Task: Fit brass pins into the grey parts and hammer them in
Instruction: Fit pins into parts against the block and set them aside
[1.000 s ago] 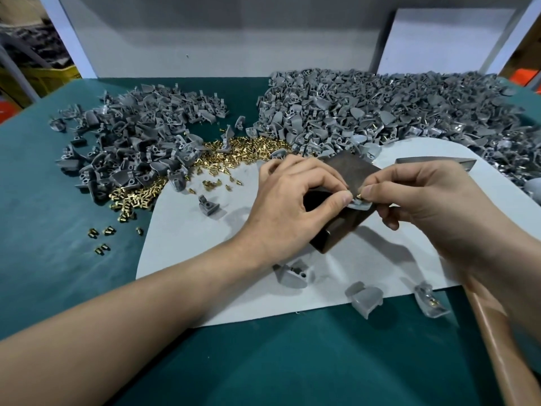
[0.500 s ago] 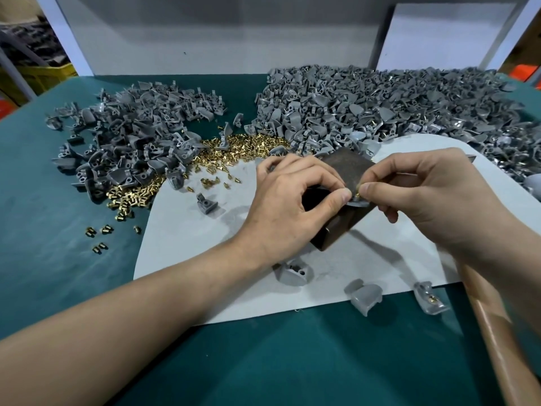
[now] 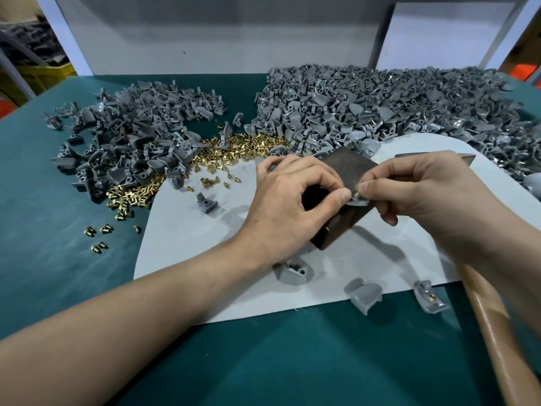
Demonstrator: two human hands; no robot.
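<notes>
Barely anything has moved: over the dark block (image 3: 345,168), the left hand (image 3: 289,200) pinches the light, stiff grey part (image 3: 359,203) by its edges while the right hand (image 3: 433,197) pinches what looks like a tiny, slippery brass pin (image 3: 356,194) above it.

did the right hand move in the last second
No. The right hand keeps pinching the pin at the same spot over the block.

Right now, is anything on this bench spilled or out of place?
A few stray brass pins lie scattered on the green mat, apart from the main pin pile. Three grey parts lie loose along the white sheet's near edge. Nothing looks damaged.
</notes>
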